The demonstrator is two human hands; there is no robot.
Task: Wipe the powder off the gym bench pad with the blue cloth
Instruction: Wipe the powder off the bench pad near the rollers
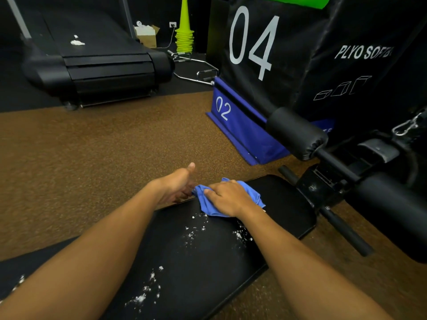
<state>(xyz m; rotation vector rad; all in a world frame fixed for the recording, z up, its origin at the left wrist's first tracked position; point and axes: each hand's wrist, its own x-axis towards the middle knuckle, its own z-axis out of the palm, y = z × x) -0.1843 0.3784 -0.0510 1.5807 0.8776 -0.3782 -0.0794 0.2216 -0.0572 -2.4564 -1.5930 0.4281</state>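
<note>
The black gym bench pad point(280, 205) runs from the lower left to the centre right. White powder point(193, 232) is scattered over its middle, with more near the lower left. A crumpled blue cloth point(205, 203) lies on the pad's far edge. My right hand point(227, 197) presses flat on top of the cloth. Beside the pad's left edge, my left hand point(178, 185) is cupped with its thumb up, its fingers touching the cloth's left end.
The bench's foam roller point(295, 132) and black frame point(342, 195) stand right of the pad. A blue plyo box marked 02 point(233, 125) and a black one marked 04 point(265, 42) stand behind. A treadmill point(99, 63) sits far left. Brown rubber floor point(92, 158) surrounds the bench.
</note>
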